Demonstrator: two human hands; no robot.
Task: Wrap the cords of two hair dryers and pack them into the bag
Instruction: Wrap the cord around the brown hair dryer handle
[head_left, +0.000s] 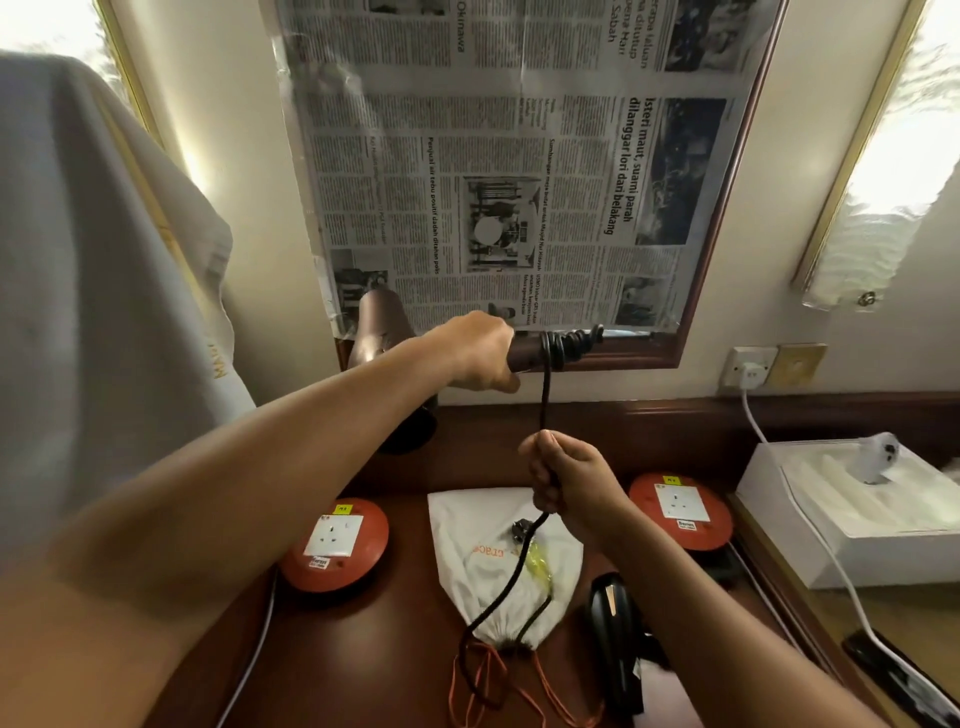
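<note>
Your left hand (480, 353) gripped the brown dryer (382, 332) above the bag (467, 561); your right hand (566, 480) pinched its cord (545, 395), several turns wound. Black dryer (613, 623) right of bag, unpacked.

1. A brown hair dryer (382, 332) is held up above the back of the desk (395, 649), its handle level, with several turns of black cord (545, 395) wound round the handle's end.
2. A black hair dryer (613, 623) lies near the desk's right edge.
3. A white drawstring bag (488, 561) lies flat mid-desk, its orange strings toward the front edge.
</note>
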